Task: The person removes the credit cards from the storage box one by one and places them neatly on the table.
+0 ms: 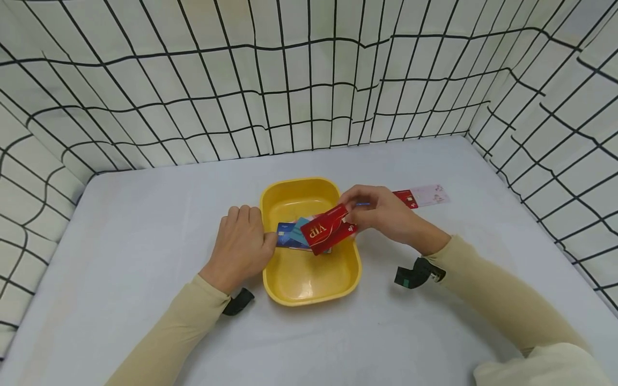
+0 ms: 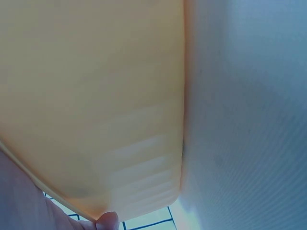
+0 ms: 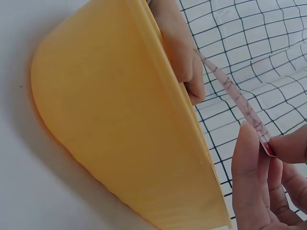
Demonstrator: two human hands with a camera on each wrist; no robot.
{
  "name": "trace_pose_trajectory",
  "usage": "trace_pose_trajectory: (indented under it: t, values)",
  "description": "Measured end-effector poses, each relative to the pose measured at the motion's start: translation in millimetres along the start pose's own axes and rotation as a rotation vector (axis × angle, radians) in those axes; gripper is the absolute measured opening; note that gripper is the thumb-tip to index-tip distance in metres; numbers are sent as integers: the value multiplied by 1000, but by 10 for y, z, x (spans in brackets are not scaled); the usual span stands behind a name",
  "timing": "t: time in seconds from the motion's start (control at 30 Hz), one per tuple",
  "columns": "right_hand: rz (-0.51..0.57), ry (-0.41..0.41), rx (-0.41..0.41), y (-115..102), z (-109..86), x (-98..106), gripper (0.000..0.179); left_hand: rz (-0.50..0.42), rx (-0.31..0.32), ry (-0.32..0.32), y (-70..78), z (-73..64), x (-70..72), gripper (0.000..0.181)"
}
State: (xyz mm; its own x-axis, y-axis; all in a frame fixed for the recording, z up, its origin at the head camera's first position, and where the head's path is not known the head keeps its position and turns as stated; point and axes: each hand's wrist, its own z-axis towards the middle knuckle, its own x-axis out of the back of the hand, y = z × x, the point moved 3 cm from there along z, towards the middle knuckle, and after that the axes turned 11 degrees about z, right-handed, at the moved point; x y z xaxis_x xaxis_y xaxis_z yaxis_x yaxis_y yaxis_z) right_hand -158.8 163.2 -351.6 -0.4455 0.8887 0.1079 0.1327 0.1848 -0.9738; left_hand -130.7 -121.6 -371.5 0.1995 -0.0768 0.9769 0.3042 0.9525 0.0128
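My right hand (image 1: 381, 212) pinches a red card with gold "VIP" lettering (image 1: 318, 231) between thumb and fingers, over a yellow plastic tray (image 1: 309, 279). In the right wrist view that card (image 3: 240, 100) is seen nearly edge-on, above the tray's rim. At the tray's left side, my left hand (image 1: 243, 241) grips the rim, and the left wrist view shows a fingertip at the edge of the tray wall (image 2: 120, 96). Inside the tray, a blue card (image 1: 285, 236) and a teal card (image 1: 298, 231) overlap, partly covered by the red card.
On the white table (image 1: 145, 257), beyond my right hand, lie a red card (image 1: 406, 198) and a pale pink card (image 1: 432, 195), partly hidden by the hand. A black grid on white walls (image 1: 299, 96) borders the table at the back and sides.
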Motion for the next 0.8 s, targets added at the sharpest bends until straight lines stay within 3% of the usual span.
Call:
trace_pose_trajectory:
  t: [0.6,0.8]
  values:
    - [79,109,37,121,-77,190,31,-3,-13,5,10,-6,-20,24]
    - [150,136,46,144,-88,290,30,-3,-15,16,0,-4,-13,24]
